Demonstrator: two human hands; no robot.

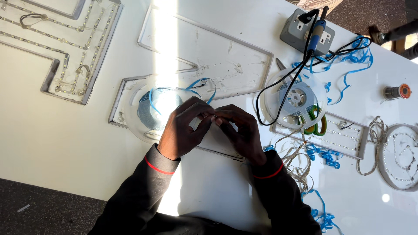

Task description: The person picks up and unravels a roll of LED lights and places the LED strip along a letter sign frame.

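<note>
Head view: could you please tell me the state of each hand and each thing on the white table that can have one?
Left hand: fingertips pinched on a small piece, too small to identify.
Right hand: fingertips meeting the left's, pinched on the same piece.
Clear reel: flat under the hands, blue tape trailing loose.
White reel: flat, strip partly unwound.
Soldering iron: lying across the grey socket box.
Scissors: lying by the white reel, blades hidden.
Solder spool: on its side.

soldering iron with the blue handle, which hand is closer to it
Right. The right hand lies below and to the left of the soldering iron, while the left hand sits farther left, across the right hand from it.
</note>
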